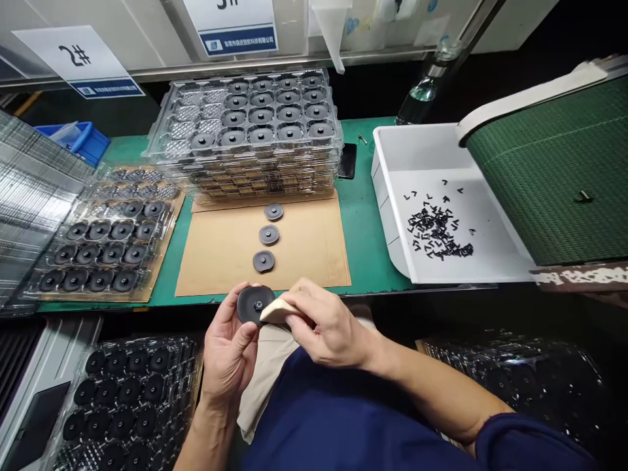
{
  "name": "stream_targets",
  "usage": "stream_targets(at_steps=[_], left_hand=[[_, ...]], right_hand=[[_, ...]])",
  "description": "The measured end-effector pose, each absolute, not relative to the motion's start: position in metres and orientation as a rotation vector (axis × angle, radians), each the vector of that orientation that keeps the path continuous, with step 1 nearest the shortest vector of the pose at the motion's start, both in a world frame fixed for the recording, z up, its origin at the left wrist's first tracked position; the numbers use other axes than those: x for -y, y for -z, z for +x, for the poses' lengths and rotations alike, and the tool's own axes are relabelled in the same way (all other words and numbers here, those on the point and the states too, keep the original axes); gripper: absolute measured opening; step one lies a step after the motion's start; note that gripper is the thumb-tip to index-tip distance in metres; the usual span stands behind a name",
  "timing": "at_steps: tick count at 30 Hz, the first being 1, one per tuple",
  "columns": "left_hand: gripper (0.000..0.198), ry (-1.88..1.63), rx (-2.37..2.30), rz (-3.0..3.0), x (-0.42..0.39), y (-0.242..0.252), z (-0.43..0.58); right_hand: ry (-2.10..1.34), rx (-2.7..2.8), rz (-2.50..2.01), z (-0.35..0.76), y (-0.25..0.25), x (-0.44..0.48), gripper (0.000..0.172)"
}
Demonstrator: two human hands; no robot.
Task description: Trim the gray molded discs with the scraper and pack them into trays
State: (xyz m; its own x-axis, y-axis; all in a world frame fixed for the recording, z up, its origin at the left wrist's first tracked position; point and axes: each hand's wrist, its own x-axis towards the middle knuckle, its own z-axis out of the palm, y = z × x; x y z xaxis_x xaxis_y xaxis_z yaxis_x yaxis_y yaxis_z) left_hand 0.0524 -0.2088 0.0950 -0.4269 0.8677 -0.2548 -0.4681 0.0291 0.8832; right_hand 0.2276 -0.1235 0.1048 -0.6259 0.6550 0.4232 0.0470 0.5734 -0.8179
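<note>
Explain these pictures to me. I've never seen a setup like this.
This one picture comes from a camera worn on a person's head, looking down at their two bare hands over a workbench. The left hand cradles a dark round disc with a small raised centre. The right hand holds a pale beige wedge-shaped pad, perhaps sponge, against the disc's face. Ahead, on a green workbench, three similar discs sit in a row on a brown cardboard sheet, beside stacked clear plastic trays that hold more discs. To the right, a white plastic bin holds small black L-shaped pieces, at the end of a green woven conveyor belt.
</note>
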Motion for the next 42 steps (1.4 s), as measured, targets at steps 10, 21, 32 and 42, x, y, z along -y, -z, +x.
stream_targets(at_steps=[10, 21, 32, 42], left_hand=[[0.055, -1.551, -1.139, 0.469, 0.221, -0.099, 0.049], [0.046, -1.481, -1.109, 0.205, 0.229, -0.103, 0.043], [0.044, -1.432, -1.102, 0.099, 0.225, -0.099, 0.036], [0.047, -1.353, -1.087, 0.132, 0.224, -0.094, 0.031]], right_hand=[[-1.076, 2.142, -0.649, 0.231, -0.122, 0.125, 0.018], [-1.15, 2.229, -0.583, 0.226, -0.122, 0.122, 0.024], [-1.013, 2.435, -0.603, 0.218, -0.122, 0.127, 0.024], [-0.897, 2.492, -0.703, 0.213, -0.121, 0.129, 0.024]])
